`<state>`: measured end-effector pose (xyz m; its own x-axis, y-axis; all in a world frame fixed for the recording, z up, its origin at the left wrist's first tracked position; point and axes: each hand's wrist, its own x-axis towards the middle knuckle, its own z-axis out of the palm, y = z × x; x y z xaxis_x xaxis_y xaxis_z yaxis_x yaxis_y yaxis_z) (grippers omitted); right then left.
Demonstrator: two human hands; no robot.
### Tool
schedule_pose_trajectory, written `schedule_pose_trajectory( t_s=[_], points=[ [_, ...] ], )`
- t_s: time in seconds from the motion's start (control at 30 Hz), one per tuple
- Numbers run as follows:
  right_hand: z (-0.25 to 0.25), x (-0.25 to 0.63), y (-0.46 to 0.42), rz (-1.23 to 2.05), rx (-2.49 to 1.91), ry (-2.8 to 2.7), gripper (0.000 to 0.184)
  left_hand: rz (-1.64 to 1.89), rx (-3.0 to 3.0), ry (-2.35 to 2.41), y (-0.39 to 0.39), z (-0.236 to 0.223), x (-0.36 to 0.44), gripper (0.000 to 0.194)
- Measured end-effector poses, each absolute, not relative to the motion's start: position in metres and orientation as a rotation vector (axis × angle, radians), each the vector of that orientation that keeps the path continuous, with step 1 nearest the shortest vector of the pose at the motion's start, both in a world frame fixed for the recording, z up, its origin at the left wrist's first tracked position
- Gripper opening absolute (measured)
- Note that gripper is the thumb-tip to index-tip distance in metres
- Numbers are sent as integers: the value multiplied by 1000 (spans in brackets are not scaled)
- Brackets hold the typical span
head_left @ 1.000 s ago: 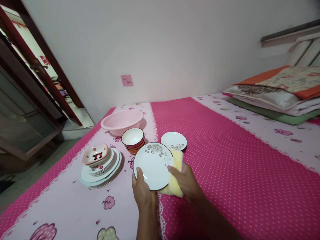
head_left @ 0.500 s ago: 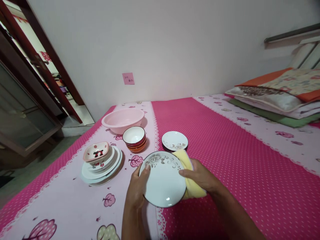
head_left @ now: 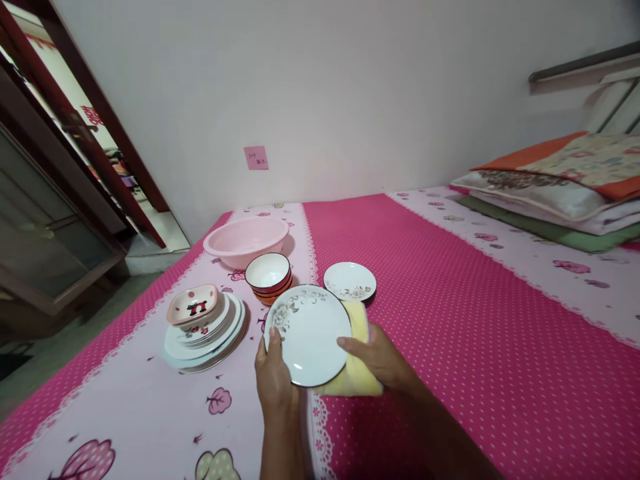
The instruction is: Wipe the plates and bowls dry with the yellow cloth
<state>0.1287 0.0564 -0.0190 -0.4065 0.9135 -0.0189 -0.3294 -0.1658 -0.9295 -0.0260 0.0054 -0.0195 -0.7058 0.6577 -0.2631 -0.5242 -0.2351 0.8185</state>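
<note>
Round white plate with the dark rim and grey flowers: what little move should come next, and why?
Perhaps the right hand should rub the folded yellow cloth gently along the plate's edge, because it holds the cloth against that side while the left hand grips the opposite side.

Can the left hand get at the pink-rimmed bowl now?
Probably, once the left hand lets go of the flowered plate; nothing covers the pink-rimmed bowl, and the way across looks open.

Bare hands (head_left: 274, 380), bare forearms (head_left: 283, 443)
</note>
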Motion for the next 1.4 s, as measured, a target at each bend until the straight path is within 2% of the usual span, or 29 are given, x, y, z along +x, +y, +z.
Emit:
schedule_pose_trajectory(
  t_s=[0.2,0.3,0.4,0.5,0.57,0.63,0.77,0.93,1.03,1.17,1.3,1.4],
  points=[
    [-30,90,24,1910,-729,-921,54,2099,74,1388,3,-17,-18,53],
    [-33,88,24,1871,-743,-871,56,2051,95,1320,5,-19,-18,54],
    [-35,96,34,1742,-807,-878,54,1952,248,1212,10,-26,-21,46],
    [-35,109,43,1499,-933,-990,47,1855,461,1334,13,-33,-26,36],
    [-33,116,46,1240,-993,-1175,40,1802,466,1357,14,-34,-29,44],
    [-30,121,45,964,-928,-1419,36,1768,375,1130,12,-31,-33,51],
    [-31,121,45,507,-559,-1856,43,1774,86,544,4,-30,-47,49],
    [-45,113,51,79,-366,-2022,43,1671,161,183,-1,-55,-70,67],
    [-46,113,51,65,-449,-2157,56,1677,268,48,0,-63,-73,70],
    [-40,116,49,208,-445,-2321,72,1744,342,35,1,-56,-67,65],
    [-31,113,37,330,-396,-2338,65,1821,286,292,-4,-48,-64,67],
    [-23,104,20,346,-347,-2389,59,1801,284,624,-15,-53,-64,58]
  ],
)
